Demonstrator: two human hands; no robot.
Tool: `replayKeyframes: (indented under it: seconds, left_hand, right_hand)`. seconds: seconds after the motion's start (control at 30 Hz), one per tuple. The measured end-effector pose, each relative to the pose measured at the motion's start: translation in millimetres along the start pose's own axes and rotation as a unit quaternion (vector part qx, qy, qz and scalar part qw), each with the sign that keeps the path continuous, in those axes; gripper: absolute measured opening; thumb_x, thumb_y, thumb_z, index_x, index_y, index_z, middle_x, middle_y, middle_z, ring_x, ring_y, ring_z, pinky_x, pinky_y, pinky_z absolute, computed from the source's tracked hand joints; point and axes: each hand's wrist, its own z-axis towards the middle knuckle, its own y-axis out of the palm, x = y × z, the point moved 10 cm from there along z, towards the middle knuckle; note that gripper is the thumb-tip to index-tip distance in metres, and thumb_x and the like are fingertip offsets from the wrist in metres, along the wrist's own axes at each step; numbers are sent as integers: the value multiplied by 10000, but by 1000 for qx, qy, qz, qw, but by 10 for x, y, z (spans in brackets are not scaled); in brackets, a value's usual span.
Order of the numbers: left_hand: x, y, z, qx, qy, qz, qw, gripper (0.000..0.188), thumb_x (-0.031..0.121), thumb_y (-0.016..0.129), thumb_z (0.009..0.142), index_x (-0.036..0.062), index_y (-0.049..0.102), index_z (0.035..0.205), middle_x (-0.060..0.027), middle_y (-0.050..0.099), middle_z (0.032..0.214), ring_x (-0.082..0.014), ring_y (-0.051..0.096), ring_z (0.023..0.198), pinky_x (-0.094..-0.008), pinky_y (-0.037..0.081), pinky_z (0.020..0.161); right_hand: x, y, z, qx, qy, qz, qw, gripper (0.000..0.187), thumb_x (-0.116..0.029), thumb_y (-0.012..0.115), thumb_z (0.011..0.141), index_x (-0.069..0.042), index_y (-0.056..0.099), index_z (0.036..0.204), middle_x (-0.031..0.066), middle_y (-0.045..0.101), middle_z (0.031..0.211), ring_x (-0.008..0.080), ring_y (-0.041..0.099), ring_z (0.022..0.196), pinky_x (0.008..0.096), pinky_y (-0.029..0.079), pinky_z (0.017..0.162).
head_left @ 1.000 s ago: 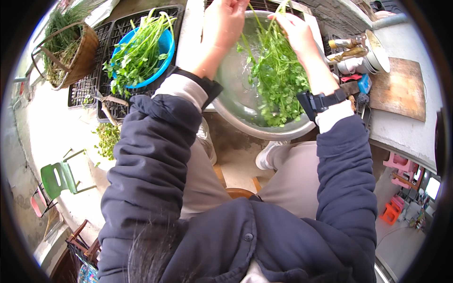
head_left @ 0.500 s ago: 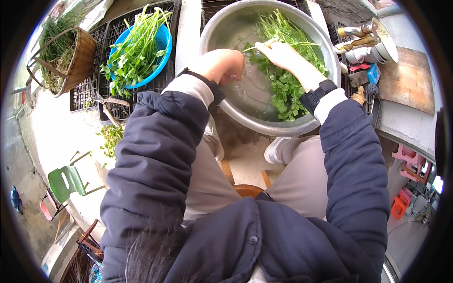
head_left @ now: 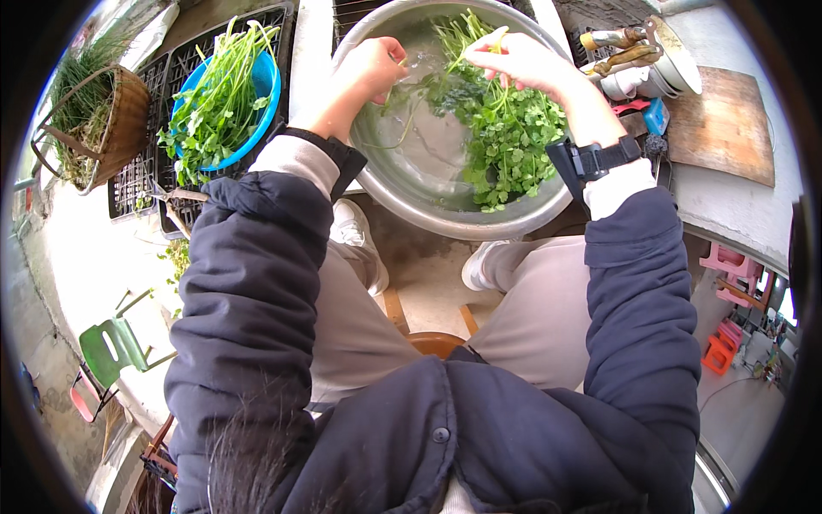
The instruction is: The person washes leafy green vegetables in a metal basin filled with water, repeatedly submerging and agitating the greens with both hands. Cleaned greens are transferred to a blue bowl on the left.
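A wide metal basin (head_left: 402,206) of water stands in front of me. Long-stemmed leafy celery (head_left: 514,150) lies in its right half, stems toward the far rim. Over the basin's left side is my left hand (head_left: 370,70), fingers curled around a thin celery stem whose tip barely shows; a loose strand trails in the water below. My right hand (head_left: 527,64) is above the celery, pinching a yellowish stem (head_left: 498,41) between thumb and fingers. Each wrist wears a black strap.
Left of the basin, a blue bowl (head_left: 272,103) heaped with celery (head_left: 223,103) rests on black crates, scissors (head_left: 178,199) near it. Farther left is a wicker basket (head_left: 128,120) of greens. A wooden board (head_left: 723,128) and stacked white bowls (head_left: 681,64) stand at right.
My left hand has lifted up and left, away from the basin's middle. My right hand has risen slightly from the celery with the yellowish stem. The whole view has shifted a little.
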Motion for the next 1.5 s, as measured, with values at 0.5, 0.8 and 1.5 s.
replayKeyframes:
  seconds: [0.5,0.8,1.5]
  left_hand:
    - [233,-146,-24,128,144,156,969,138,73,675,810,72,586,915,-88,659,703,-185,650,543,-330,531,561]
    - [-61,647,-332,-272,43,247,929,203,44,698,710,60,657,908,-110,657,737,-204,662,657,-372,522,609]
    - [1360,-653,-841,-1,193,-465,864,266,223,592,966,-27,643,1042,-77,678,892,-116,641,732,-223,512,689]
  right_hand:
    - [-688,1048,-84,-90,-217,-185,954,325,-65,434,908,-77,644,1156,133,615,1162,274,607,1073,371,463,972]
    - [-284,1548,-334,-192,-137,-356,904,227,-114,609,829,-14,673,1022,177,685,984,335,657,962,407,526,822]
    - [-1388,-340,-635,103,-172,121,972,108,-98,626,902,-39,675,979,4,604,687,81,536,599,241,420,540]
